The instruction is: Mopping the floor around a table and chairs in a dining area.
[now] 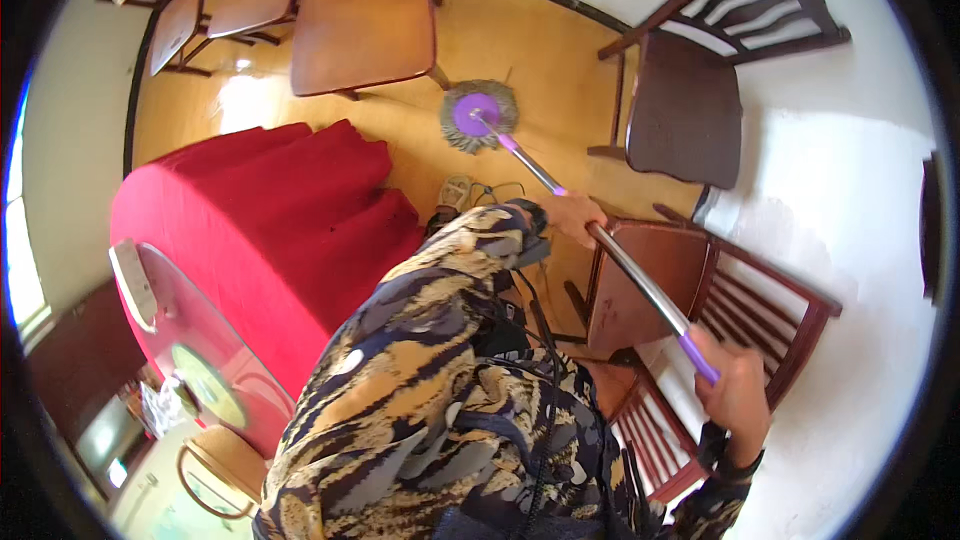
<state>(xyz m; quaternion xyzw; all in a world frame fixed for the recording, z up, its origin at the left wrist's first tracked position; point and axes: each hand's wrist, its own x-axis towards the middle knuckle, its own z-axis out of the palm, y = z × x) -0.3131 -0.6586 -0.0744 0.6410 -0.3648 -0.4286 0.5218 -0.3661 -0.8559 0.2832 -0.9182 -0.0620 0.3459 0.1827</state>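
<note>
Both of my hands hold a spin mop by its metal handle point(645, 274), which slants across the view. Higher up, at the purple end grip point(699, 358), is my right hand point(731, 382), its fingers closed round it. My left hand point(574, 216) wraps the shaft lower down, above a purple collar. Flat on the yellow wooden floor point(525, 37) lies the mop head point(480, 116), a purple disc with a grey fringe. The head is close to the front leg of a wooden chair point(367, 22). My shoe point(454, 193) shows below it.
A round table under a red cloth point(285, 202) stands to the left, its cloth hanging to the floor. On its glass top sits a white power strip point(133, 285). A dark chair point(686, 109) and a brown chair point(649, 277) stand by the white wall point(825, 187) at right.
</note>
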